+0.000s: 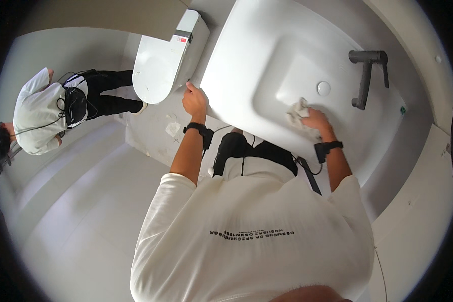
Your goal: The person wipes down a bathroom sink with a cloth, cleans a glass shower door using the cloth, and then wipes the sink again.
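Observation:
A crumpled pale cloth [298, 113] is in my right hand [317, 120], pressed on the near slope of the white washbasin [230, 75]. The round white drain cover [323, 88] lies just beyond that hand. At the basin's left front corner is my left hand [195, 101], fingers curled and thumb raised. It is right beside the rim, and whether it grips the rim is hidden. Both wrists wear black straps with small boxes. A dark grey faucet [366, 75] stands at the basin's right side.
A white toilet [156, 68] with its lid down stands left of the basin. Beyond it, a person [53, 109] in a white shirt and black trousers stands with cables at the waist. A beige panel [98, 17] overhangs the upper left. Pale debris [173, 129] marks the floor.

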The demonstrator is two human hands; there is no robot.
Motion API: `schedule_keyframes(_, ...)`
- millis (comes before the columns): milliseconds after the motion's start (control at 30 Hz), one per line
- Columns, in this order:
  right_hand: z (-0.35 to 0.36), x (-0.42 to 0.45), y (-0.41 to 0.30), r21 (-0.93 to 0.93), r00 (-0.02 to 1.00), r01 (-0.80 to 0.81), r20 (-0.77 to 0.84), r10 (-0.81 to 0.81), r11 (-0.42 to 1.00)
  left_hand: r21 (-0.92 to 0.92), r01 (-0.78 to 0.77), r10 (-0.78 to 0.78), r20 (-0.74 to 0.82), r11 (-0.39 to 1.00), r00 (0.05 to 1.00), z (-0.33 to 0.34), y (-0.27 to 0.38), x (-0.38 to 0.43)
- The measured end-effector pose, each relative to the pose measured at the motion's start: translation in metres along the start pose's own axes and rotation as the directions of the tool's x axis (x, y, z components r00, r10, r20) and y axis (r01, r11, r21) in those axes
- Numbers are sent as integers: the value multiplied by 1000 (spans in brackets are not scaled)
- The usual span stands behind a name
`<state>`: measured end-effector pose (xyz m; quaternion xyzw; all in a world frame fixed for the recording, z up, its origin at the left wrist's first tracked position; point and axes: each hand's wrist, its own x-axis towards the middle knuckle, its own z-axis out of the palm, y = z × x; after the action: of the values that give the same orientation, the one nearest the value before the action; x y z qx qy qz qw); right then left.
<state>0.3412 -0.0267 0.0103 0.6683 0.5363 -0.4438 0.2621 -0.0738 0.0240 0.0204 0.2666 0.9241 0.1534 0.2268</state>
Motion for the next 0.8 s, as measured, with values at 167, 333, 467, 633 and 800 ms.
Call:
schedule_keyframes(167,-9,24,-124,332,944,281,-263,-198,901,-3,22,-21,73,1000,997,-2,2,-4)
schedule_keyframes(333,-76,50,-131,575,798,483,-600,-60,660,-16,15,-15,8,1000,1000,-1,4,-2)
schedule_keyframes(467,-89,74,-145,554,755,529,-653,-59,643,19,-10,9,19,1000,1000,10,14,17)
schedule_keyframes(633,-56,51,-167,543,855,407,-510,-97,734,22,-2,2,-8,1000,1000,8,14,5)
schedule_keyframes(800,-26,89,-105,291,789,402,-591,-167,868,58,14,-13,-14,998,1000,6,5,-11)
